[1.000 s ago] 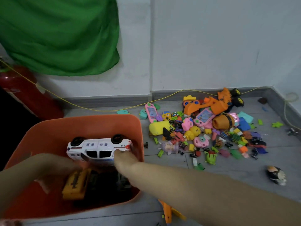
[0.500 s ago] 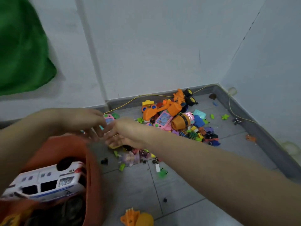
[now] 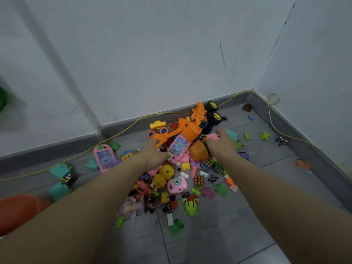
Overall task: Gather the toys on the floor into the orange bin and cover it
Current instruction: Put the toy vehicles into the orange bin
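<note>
A heap of small toys lies on the grey floor in the corner. On top are an orange excavator [image 3: 192,126], a pink game phone [image 3: 179,148] and an orange barrel [image 3: 198,151]. My left hand [image 3: 153,154] reaches into the heap and touches the excavator's arm; its fingertips are hidden behind the hand. My right hand [image 3: 222,144] lies over the barrel, fingers stretched toward a pink piece, holding nothing that I can see. Only a blurred edge of the orange bin [image 3: 17,210] shows at the lower left. No lid is in view.
A second pink phone [image 3: 103,157], yellow figures [image 3: 166,171], a pink camera [image 3: 177,184], puzzle cubes [image 3: 199,181] and a green frog [image 3: 190,206] are scattered nearer me. A yellow cord [image 3: 122,131] runs along the skirting. Walls close the corner behind and to the right.
My view has swung right, away from the bin, and closer to the heap. Both hands have left the bin, spread apart and reached to the top of the heap.
</note>
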